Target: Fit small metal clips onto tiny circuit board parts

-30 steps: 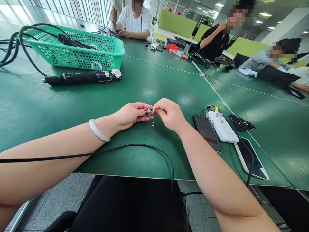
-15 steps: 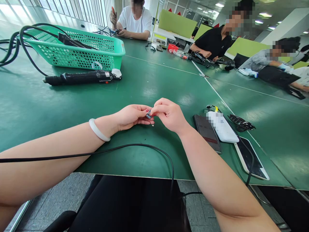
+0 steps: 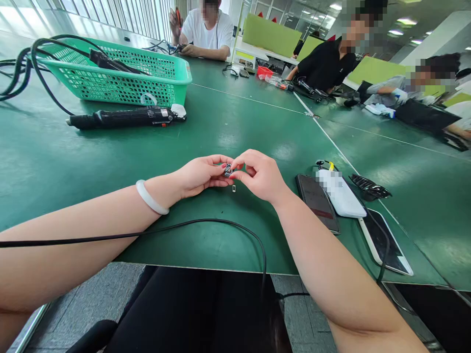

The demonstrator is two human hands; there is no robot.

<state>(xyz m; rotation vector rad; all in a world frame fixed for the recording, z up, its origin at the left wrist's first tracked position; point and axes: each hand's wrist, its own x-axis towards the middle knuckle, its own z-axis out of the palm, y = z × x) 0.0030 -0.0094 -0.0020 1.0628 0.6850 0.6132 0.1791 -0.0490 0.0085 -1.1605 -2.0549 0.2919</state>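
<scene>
My left hand (image 3: 200, 175) pinches a small black-and-silver electronic part (image 3: 228, 170) between thumb and fingers, just above the green table. From the right, my right hand (image 3: 259, 175) has its thumb and forefinger closed at the part's edge; anything finer between those fingertips is too small to make out. Below the fingers, a tiny pale rectangular piece (image 3: 234, 188) lies on the table. A black cable (image 3: 206, 220) runs across in front of both hands, over my left forearm, and drops past the table edge.
At the left stand a green plastic basket (image 3: 121, 86) and a black electric screwdriver (image 3: 125, 118). On the right lie a dark phone (image 3: 317, 203), a white power bank (image 3: 340, 193), a white-framed phone (image 3: 386, 242) and a black ribbed object (image 3: 370, 186). Co-workers sit across the table.
The part has tilted and turned between my fingers. My right thumb and forefinger have shifted their hold on it. The view has moved very slightly; my arms stay in place.
</scene>
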